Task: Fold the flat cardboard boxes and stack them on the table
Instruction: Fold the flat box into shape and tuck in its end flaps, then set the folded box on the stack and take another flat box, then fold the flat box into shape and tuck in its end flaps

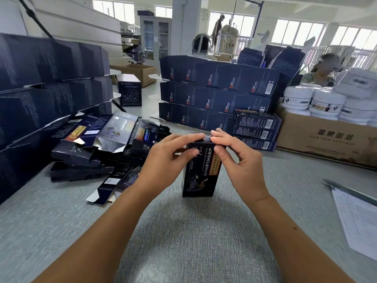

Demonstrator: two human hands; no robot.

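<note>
Box (201,170) upright between both hands (166,158)

both hands (167,158) (240,160) raised together, fingertips pinching inward.

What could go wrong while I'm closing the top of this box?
The box stands upright on one narrow end, held only at the top by your left hand and right hand; pressing off-centre could tip it or crease the flap. The pile of flat boxes beside your left forearm looks loose and could slide.
</note>
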